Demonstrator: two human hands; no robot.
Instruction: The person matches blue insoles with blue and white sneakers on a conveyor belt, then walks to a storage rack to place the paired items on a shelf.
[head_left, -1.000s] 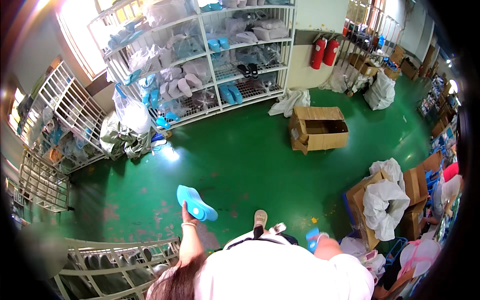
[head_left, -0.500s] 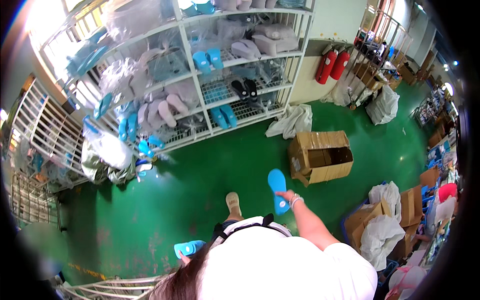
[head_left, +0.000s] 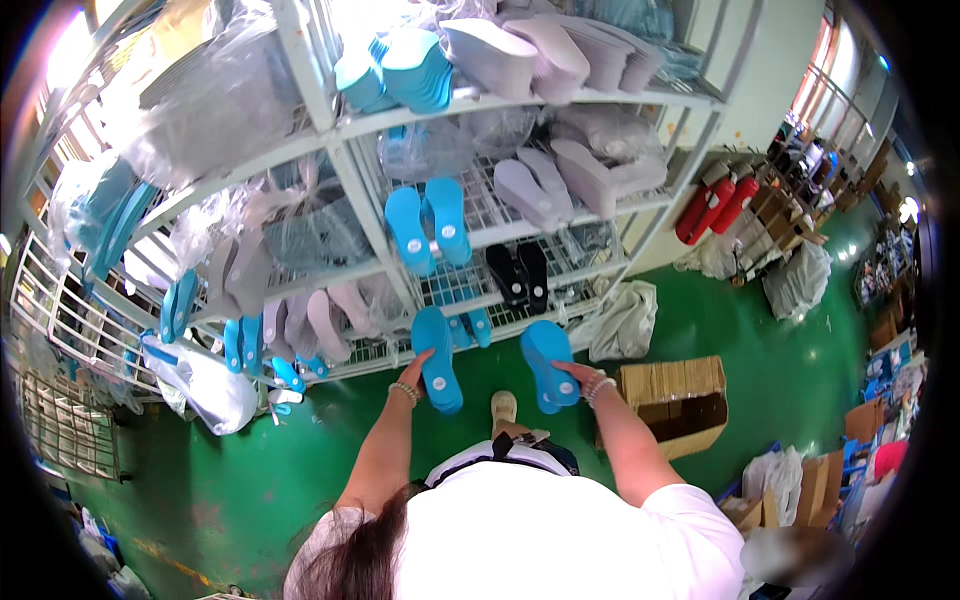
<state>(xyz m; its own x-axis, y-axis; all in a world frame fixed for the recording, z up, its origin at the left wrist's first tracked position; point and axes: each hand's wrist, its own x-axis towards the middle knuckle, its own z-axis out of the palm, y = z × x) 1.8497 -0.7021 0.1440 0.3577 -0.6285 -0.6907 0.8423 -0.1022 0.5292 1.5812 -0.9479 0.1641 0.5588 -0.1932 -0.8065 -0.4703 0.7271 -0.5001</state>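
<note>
Left hand (head_left: 412, 374) and right hand (head_left: 580, 374) each clamp blue soles (head_left: 435, 345) before a rack (head_left: 370, 210) holding pale soles (head_left: 522, 195).

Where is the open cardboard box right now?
In the head view, the cardboard box sits right of centre on the green floor, just right of the right hand holding blue soles.

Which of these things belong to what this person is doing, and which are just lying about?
In use, it seems:
- blue soles in the left hand
- more blue soles in the right hand
- white rack ahead, holding similar soles

Apparently just around:
- open cardboard box
- pale crumpled sack
- red fire extinguishers
</note>
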